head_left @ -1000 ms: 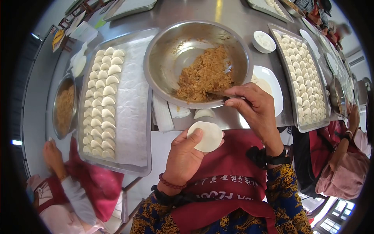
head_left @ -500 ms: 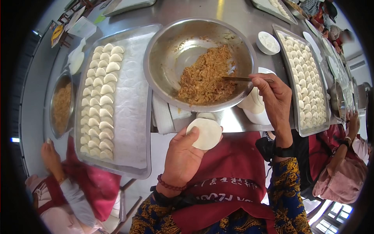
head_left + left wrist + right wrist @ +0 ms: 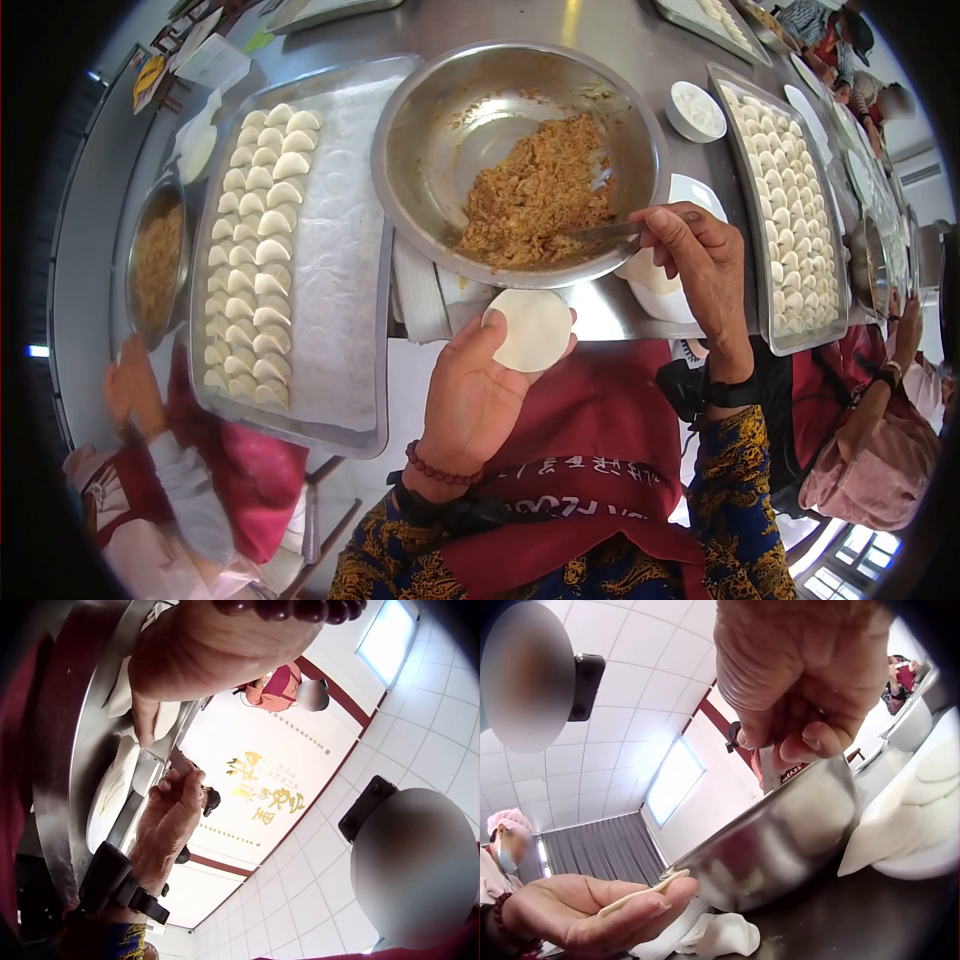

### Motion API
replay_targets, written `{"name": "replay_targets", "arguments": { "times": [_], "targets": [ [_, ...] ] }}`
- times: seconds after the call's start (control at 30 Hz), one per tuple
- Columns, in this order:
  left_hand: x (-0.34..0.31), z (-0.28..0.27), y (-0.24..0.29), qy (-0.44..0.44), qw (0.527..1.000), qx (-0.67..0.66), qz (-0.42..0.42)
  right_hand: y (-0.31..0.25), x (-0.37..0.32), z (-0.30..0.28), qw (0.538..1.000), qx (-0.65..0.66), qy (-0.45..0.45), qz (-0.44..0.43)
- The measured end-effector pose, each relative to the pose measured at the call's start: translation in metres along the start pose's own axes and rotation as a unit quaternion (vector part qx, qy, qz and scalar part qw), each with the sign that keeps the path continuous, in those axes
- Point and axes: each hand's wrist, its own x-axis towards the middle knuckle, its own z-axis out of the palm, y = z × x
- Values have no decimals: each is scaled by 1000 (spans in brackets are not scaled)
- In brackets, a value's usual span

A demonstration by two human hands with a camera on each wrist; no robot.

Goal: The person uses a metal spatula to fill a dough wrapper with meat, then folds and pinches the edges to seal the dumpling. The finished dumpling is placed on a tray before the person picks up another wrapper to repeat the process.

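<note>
My left hand (image 3: 477, 400) holds a round white dough wrapper (image 3: 532, 330) across its fingers, thumb on the wrapper's edge, just below the steel bowl (image 3: 420, 225). My right hand (image 3: 700, 265) pinches the handle of a flat metal utensil (image 3: 608, 231) over the bowl's right rim. The utensil's far end touches the brown filling (image 3: 535, 190). In the right wrist view, the wrapper (image 3: 641, 894) lies over the left hand's fingers (image 3: 592, 907), and the right hand (image 3: 799, 682) is above the bowl's rim. The left wrist view shows the right hand (image 3: 169, 817) gripping the utensil.
A tray (image 3: 345, 400) with rows of dumplings stands at the left, another tray (image 3: 808, 335) at the right. Beyond the right hand are a plate (image 3: 700, 192) with wrappers and a small white bowl (image 3: 696, 110). Other people sit at both sides.
The right hand has shifted right and up since the first frame; the utensil, lifted half a second ago, is lower in the filling now. The left hand and wrapper have moved slightly upward.
</note>
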Motion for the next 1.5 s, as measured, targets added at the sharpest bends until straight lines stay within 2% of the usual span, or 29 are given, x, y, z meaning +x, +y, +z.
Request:
{"name": "replay_targets", "arguments": {
  "times": [0.2, 0.47, 0.67, 0.9, 1.03, 1.1, 1.13, 1.17, 1.2, 1.33, 1.5],
  "targets": [
    [1, 5, 2, 3, 1000, -22, 1, -1, -1, 2, 998, 36, -14, 49],
    [0, 10, 8, -13, 999, -41, 6, 1, -11, 8, 967, 216, 11, 132],
    [-5, 15, 10, -13, 999, -45, 16, 0, -27, 15, 945, 300, 2, 132],
    [-13, 13, 10, -25, 997, -57, 34, -12, -69, 22, 954, 278, 7, 111],
    [-15, 12, 10, -22, 997, -60, 35, -9, -95, 25, 973, 228, -14, 15],
    [-16, 11, 10, -33, 998, -53, 30, -7, -100, 23, 986, 126, -38, -104],
    [-17, 11, 10, -44, 998, -47, 25, -6, -102, 22, 986, 126, -38, -104],
    [-18, 12, 10, -44, 998, -47, 25, -5, -103, 20, 979, 15, -39, -199],
    [-18, 14, 9, -37, 997, -53, 29, -4, -104, 19, 952, -96, -40, -289],
    [-23, 15, 11, -37, 997, -67, 21, -3, -111, 22, 926, -141, -66, -344],
    [-27, 14, 13, -25, 997, -63, 29, -4, -114, 18, 923, -129, -70, -355]
  ]
}}
